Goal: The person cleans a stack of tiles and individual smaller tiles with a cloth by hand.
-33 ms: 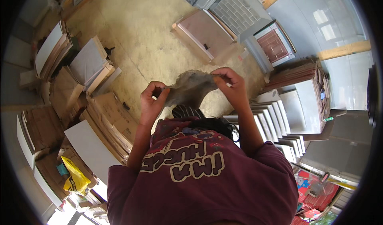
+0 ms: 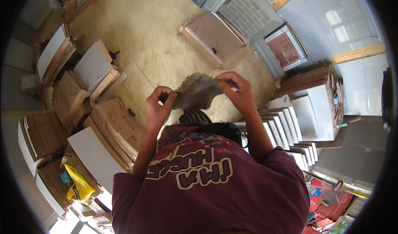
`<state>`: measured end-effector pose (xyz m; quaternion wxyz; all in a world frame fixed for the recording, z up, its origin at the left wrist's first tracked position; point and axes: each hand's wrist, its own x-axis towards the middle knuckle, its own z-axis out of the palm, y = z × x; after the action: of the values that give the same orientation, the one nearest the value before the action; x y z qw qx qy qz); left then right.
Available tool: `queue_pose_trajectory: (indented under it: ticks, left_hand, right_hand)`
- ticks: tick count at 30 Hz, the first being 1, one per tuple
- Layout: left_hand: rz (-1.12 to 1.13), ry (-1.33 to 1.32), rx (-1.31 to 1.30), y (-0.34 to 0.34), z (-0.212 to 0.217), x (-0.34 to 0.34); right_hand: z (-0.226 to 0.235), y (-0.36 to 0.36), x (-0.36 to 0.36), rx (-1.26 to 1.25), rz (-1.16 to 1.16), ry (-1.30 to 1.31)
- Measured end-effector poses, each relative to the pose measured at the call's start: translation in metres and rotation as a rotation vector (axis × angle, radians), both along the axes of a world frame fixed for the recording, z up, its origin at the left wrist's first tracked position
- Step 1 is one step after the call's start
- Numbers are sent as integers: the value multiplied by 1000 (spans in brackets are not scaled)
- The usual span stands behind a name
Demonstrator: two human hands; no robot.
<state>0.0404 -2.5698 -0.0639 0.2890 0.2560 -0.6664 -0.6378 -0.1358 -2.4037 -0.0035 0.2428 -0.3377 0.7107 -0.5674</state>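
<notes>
The frayed grey-brown cloth (image 2: 197, 94) spans ahead at my twelve o'clock, long axis roughly nine to three, between my left hand (image 2: 159, 103) and right hand (image 2: 239, 89), neither nearer, thumbs and fingers clamped on opposite ends

A piece of material (image 2: 198, 94) spans the space between the left fingers (image 2: 168, 103) and right fingers (image 2: 229, 89), forward of the torso (image 2: 215, 201) and above the floor (image 2: 143, 35). Left side: flat cartons (image 2: 119, 122); farther left and rearward, a plastic bag (image 2: 81, 187). Right side: upright panels (image 2: 278, 127) in a row. Forward right: a panel stack (image 2: 213, 37) on the floor.
</notes>
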Motion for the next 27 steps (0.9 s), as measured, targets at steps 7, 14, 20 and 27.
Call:
queue_pose_trajectory:
  ticks: [7, 14, 20, 27]
  left_hand:
    - [-140, -36, 151, -20, 30, -87]
    - [-72, 12, 75, -30, 30, -159]
    - [-34, -22, 103, -47, 32, -188]
    - [-46, 15, 114, -82, 23, -215]
  right_hand:
    - [1, -54, -55, 15, 249, -79]
    - [-21, -79, -116, -18, 224, -428]
    - [-20, -101, -152, -99, 113, -416]
    - [-30, -141, -165, -57, 60, -279]
